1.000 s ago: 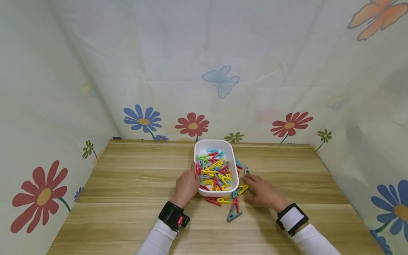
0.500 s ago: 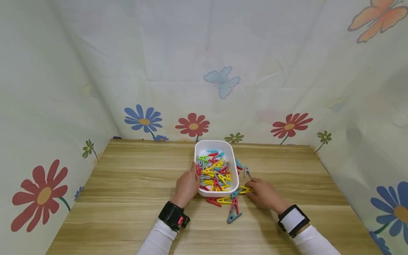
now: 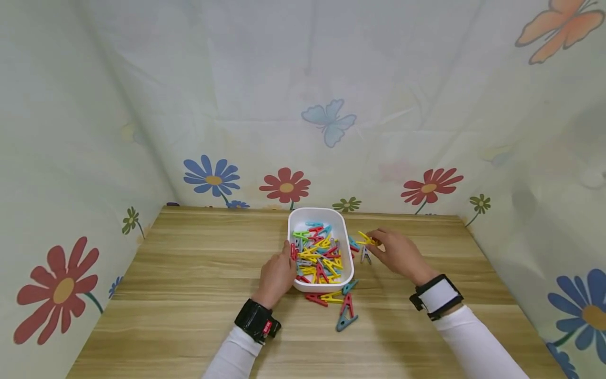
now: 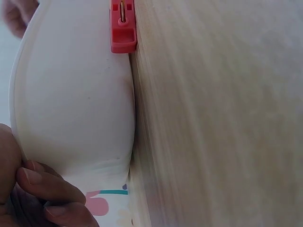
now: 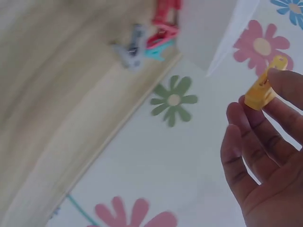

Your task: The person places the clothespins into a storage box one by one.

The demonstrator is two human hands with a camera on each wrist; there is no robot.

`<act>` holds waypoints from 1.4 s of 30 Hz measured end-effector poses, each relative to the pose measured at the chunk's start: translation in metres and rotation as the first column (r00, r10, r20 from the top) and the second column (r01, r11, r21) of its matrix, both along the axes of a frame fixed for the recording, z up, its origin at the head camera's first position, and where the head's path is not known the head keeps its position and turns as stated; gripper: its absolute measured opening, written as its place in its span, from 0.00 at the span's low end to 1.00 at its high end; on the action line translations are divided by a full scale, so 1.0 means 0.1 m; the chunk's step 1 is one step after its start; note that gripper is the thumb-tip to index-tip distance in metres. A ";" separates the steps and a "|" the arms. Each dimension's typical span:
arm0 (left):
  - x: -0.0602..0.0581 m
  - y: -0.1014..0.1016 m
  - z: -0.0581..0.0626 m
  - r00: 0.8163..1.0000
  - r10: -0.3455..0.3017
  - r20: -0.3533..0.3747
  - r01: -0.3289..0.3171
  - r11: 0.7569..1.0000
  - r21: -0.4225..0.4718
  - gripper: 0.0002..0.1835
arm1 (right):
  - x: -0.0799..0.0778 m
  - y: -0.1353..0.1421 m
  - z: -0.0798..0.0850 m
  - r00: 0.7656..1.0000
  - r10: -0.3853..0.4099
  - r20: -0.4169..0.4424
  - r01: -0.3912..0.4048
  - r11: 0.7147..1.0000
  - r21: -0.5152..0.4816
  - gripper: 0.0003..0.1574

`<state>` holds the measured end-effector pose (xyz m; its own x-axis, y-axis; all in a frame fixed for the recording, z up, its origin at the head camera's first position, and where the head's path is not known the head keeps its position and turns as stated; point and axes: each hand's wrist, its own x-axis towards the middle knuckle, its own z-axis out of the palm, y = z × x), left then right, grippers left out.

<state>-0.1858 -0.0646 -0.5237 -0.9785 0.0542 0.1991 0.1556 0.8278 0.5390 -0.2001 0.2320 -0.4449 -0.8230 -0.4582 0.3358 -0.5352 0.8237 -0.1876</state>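
Observation:
A white plastic tray [image 3: 326, 288] full of several coloured clothespins [image 3: 324, 255] stands on the table. My left hand [image 3: 278, 273] holds its left side; in the left wrist view, fingers [image 4: 52, 189] bend against the outer wall [image 4: 80, 94] near the rim. Right of the tray, my right hand [image 3: 400, 252] pinches a yellow clothespin [image 3: 366, 238] above the table. The right wrist view shows that yellow clothespin [image 5: 260, 92] between thumb and fingertips, the other fingers loosely bent. A grey clothespin [image 3: 365, 256] lies just below that hand.
Loose clothespins lie round the tray: a blue-grey one [image 3: 347, 320], a red one [image 3: 347, 302], a yellow one [image 3: 332, 298] in front, and a teal one [image 3: 350, 286] by the corner. Flowered cloth [image 3: 255, 131] walls off the table's [image 3: 213, 247] back and sides.
My right hand has let the grey clothespin lie, picked up the yellow one from beside the tray's near corner, and lifted it up and away toward the back. The left hand stays put.

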 end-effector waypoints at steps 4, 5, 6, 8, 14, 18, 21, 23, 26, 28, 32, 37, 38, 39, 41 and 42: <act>0.01 -0.01 0.00 1.000 -0.002 -0.014 0.002 1.000 -0.004 0.30 | -0.09 -0.23 0.10 1.000 0.021 -0.002 -0.021 0.999 -0.025 0.20; 0.01 -0.01 0.00 1.000 -0.002 -0.013 0.002 1.000 -0.004 0.30 | -0.12 -0.29 0.11 1.000 0.029 -0.008 -0.029 0.999 -0.026 0.20; 0.01 -0.01 0.00 1.000 -0.002 -0.017 0.002 1.000 -0.005 0.30 | -0.13 -0.35 0.12 0.999 0.037 -0.015 -0.037 0.999 -0.023 0.20; 0.02 -0.01 0.00 1.000 -0.002 -0.019 0.002 1.000 -0.005 0.30 | -0.17 -0.47 0.12 0.998 0.050 -0.025 -0.050 0.999 -0.015 0.20; 0.01 -0.01 0.01 1.000 -0.003 -0.010 0.004 1.000 0.004 0.30 | -0.24 -0.77 0.09 0.996 0.073 -0.041 -0.074 0.997 -0.014 0.18; 0.02 0.00 0.03 1.000 -0.003 -0.007 0.003 1.000 0.002 0.30 | -0.27 -0.90 0.07 0.996 0.081 -0.046 -0.081 0.997 -0.013 0.18; 0.02 0.00 0.03 1.000 -0.004 -0.005 0.004 1.000 -0.001 0.30 | -0.29 -0.96 0.05 0.997 0.079 -0.020 -0.079 0.997 -0.006 0.23; 0.03 0.00 0.03 1.000 -0.007 -0.008 0.007 1.000 0.000 0.30 | -0.29 -0.97 0.02 0.997 0.070 0.012 -0.070 0.998 0.009 0.32; 0.03 -0.01 0.03 1.000 -0.007 -0.017 0.007 1.000 -0.011 0.30 | -0.30 -0.95 -0.03 0.997 0.051 0.049 -0.052 0.998 0.025 0.47; 0.03 -0.01 0.03 1.000 -0.005 -0.025 0.005 1.000 -0.018 0.30 | -0.30 -0.91 -0.04 0.998 0.040 0.057 -0.041 0.999 0.011 0.51; 0.03 0.00 0.03 1.000 0.001 -0.029 -0.002 1.000 -0.023 0.30 | -0.30 -0.77 -0.04 0.998 0.020 0.053 -0.018 0.999 -0.030 0.49; 0.03 0.00 0.03 1.000 0.005 -0.015 -0.006 1.000 -0.016 0.30 | -0.30 -0.53 -0.05 0.998 -0.015 0.055 0.018 0.999 -0.039 0.46; 0.03 0.00 0.03 1.000 0.006 -0.012 -0.006 1.000 -0.015 0.30 | -0.31 -0.48 -0.06 0.998 -0.022 0.052 0.024 0.999 -0.039 0.46; 0.03 0.00 0.03 1.000 0.006 -0.008 -0.007 1.000 -0.013 0.30 | -0.31 -0.43 -0.07 0.998 -0.027 0.054 0.029 0.999 -0.041 0.45; 0.03 0.01 0.03 1.000 0.008 -0.006 -0.008 1.000 -0.012 0.30 | -0.31 -0.33 -0.11 0.998 -0.040 0.058 0.042 0.998 -0.036 0.45; 0.03 0.01 0.02 1.000 0.008 -0.005 -0.008 1.000 -0.010 0.30 | -0.32 -0.29 -0.13 0.997 -0.047 0.062 0.050 0.998 -0.036 0.45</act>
<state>-0.1827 -0.0640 -0.5213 -0.9779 0.0482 0.2036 0.1514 0.8347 0.5295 -0.2316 0.2034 -0.4578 -0.8635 -0.4052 0.3002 -0.4812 0.8401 -0.2503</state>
